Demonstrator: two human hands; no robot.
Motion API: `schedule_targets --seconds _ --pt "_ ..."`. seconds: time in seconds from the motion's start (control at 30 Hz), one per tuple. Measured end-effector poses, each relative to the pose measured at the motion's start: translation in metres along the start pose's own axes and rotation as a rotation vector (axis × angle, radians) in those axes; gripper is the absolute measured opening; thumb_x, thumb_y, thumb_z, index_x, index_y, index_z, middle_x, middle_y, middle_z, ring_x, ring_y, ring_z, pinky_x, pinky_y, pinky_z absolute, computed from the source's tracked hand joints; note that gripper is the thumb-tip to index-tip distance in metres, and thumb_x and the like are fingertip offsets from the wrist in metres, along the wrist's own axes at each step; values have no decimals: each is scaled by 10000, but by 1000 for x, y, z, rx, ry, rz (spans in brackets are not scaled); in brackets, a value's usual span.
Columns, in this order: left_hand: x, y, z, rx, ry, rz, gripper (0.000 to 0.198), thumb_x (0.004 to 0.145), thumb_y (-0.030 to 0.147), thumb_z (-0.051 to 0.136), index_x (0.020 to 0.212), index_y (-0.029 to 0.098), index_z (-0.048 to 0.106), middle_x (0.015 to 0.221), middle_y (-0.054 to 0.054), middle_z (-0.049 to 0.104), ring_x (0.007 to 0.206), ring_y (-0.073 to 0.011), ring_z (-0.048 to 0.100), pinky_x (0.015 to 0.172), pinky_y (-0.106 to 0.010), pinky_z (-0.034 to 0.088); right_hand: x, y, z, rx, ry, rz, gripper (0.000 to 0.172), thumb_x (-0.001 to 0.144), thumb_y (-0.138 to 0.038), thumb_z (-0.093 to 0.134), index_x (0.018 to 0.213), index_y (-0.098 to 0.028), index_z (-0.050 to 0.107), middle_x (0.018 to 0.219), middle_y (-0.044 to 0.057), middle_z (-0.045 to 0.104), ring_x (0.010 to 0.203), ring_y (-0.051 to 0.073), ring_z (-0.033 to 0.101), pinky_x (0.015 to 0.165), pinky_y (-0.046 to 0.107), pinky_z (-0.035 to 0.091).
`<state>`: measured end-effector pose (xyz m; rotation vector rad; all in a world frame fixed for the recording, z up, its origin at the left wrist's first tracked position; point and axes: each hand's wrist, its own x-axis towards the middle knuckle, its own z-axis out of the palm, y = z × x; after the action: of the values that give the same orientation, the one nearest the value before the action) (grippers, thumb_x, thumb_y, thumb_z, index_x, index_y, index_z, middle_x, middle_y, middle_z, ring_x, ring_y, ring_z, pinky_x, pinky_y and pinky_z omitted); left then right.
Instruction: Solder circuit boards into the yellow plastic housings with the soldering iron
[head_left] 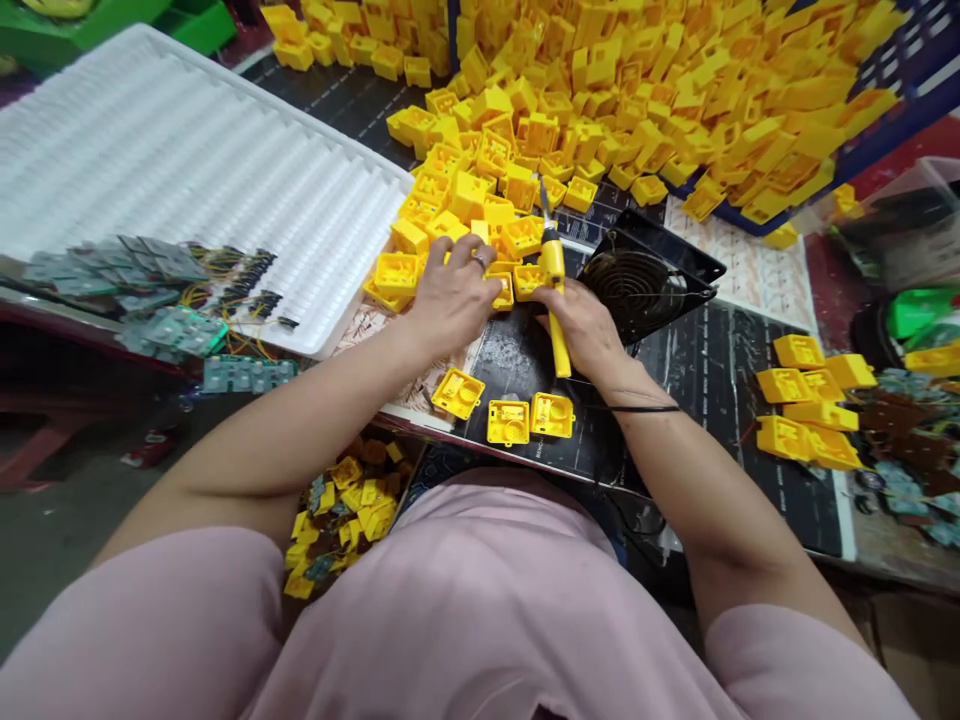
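Observation:
My right hand (pixel 585 325) is wrapped round a yellow soldering iron (pixel 553 262), its metal tip pointing away from me. A small yellow plastic case (pixel 527 281) lies by that hand's fingertips. My left hand (pixel 457 295), a ring on one finger, has its curled fingers at another yellow case (pixel 502 291) at the front of the pile; the fingers partly hide it. Closer to me, three open cases sit on the mat: one tilted case (pixel 458 394), a middle case (pixel 508 422) and a right case (pixel 553 415). Their insides show moulded compartments.
A large heap of yellow cases (pixel 600 90) spills from a blue crate (pixel 892 130). A black fan (pixel 645 275) stands right of my hand. On the left, a white ribbed tray (pixel 225 170) carries wired circuit boards (pixel 176 330). More cases (pixel 806 400) lie right.

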<state>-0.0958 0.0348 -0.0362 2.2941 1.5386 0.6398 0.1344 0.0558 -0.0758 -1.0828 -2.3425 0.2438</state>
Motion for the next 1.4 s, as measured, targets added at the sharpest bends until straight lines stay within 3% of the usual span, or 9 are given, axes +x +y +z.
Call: schedule_targets --seconds 0.07,0.2,0.37,0.5,0.6,0.77,0.9,1.17,1.4 --pt "-9 1 -8 -209 39 -16 193 800 272 773 734 188 612 1337 -96 677 1506 -406 410 1327 -604 180 7 8 8 34 -10 9 257 1059 -276 495 1197 -263 712 1117 89 766 1228 282 696 1138 498 547" --pt "-36 4 -25 -1042 -22 -321 212 804 366 743 858 189 641 1123 -95 726 1214 -327 685 1123 -539 525 -1 -2 -1 156 20 13 231 1071 -403 520 1153 -249 671 1024 69 747 1043 259 732 1062 477 580" --pt "-51 8 -23 -1557 -80 -614 341 868 322 640 1161 151 675 1064 -111 778 1095 -320 777 848 -423 656 -24 -44 -31 493 76 42 374 1032 -553 625 1260 -295 477 887 -19 689 734 175 720 684 315 642" --pt "-56 14 -21 -1613 -54 -651 342 855 303 643 1163 160 677 1085 -106 790 1090 -285 779 753 -330 660 -29 -62 -42 862 82 186 497 918 -622 772 1192 -338 470 847 -51 632 747 178 719 675 331 678" --pt "-60 16 -23 -1605 -163 -577 468 752 263 684 1215 195 700 1217 -96 774 1017 -247 770 657 -290 647 -29 -65 -41 945 76 269 565 890 -696 765 1194 -355 432 849 -60 608 758 191 723 678 373 698" --pt "-63 24 -17 -1344 -365 -400 440 739 527 823 1004 177 780 958 -97 778 734 -187 694 483 -216 512 -32 -67 -39 918 62 252 519 932 -671 726 1203 -363 410 906 -53 660 758 182 732 634 337 678" --pt "-63 38 -11 -1242 -309 -358 514 715 669 863 793 174 747 710 -49 686 600 -152 610 453 -218 477 -33 -66 -34 848 63 318 523 953 -697 676 1241 -348 413 1045 -1 726 896 209 777 626 319 677" --pt "-70 30 -4 -1445 -413 -540 438 876 573 761 949 142 792 852 -114 774 653 -187 676 410 -228 522 -39 -74 -33 846 141 336 520 920 -717 708 1191 -337 478 1021 -7 762 778 185 775 631 318 695" --pt "-68 32 -7 -1260 -447 -415 559 834 713 727 904 160 761 834 -107 755 659 -195 660 496 -264 533 -41 -78 -44 798 116 280 531 910 -714 733 1173 -324 486 1014 14 777 879 220 800 711 350 705"
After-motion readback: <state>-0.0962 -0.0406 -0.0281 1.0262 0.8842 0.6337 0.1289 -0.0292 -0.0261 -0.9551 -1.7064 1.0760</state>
